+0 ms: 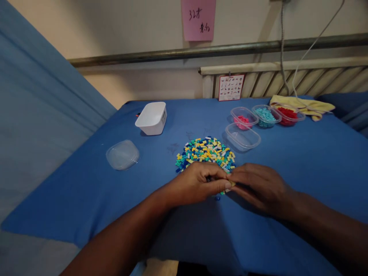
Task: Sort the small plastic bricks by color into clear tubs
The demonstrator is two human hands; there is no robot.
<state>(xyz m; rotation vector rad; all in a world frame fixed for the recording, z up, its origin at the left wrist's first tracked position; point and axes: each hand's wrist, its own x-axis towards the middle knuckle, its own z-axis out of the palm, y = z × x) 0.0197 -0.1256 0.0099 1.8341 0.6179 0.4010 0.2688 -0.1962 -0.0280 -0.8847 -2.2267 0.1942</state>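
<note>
My left hand (201, 182) and my right hand (260, 186) meet at the near right edge of a heap of small plastic building blocks (207, 151). Between their fingertips a small yellow block (232, 183) partly shows. The left thumb and forefinger pinch it, and the right fingers close on it from the other side. Yellow, pale yellow, white, green, teal and dark blue pieces make up the heap, its near part hidden by my hands. Just below the left fingers lies a dark blue piece (217, 198).
Behind the right hand stand an empty clear tub (244, 143) and tubs of pink (243, 122), light blue (266, 117) and red pieces (287, 115). At the left are a white bin (152, 119) and stacked clear lids (122, 155). A yellow cloth (304, 104) lies far right.
</note>
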